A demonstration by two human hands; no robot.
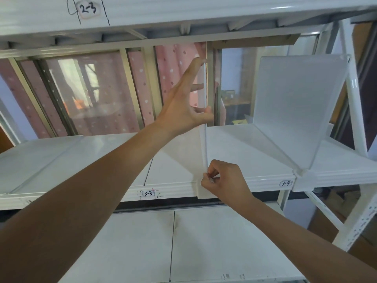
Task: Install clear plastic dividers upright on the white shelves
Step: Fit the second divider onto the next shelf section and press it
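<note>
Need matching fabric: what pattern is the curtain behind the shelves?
The curtain is pink with pale spots; head view.

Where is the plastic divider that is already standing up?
Head view: the standing divider is on the middle shelf, toward the right, just right of the 3-4 label.
</note>
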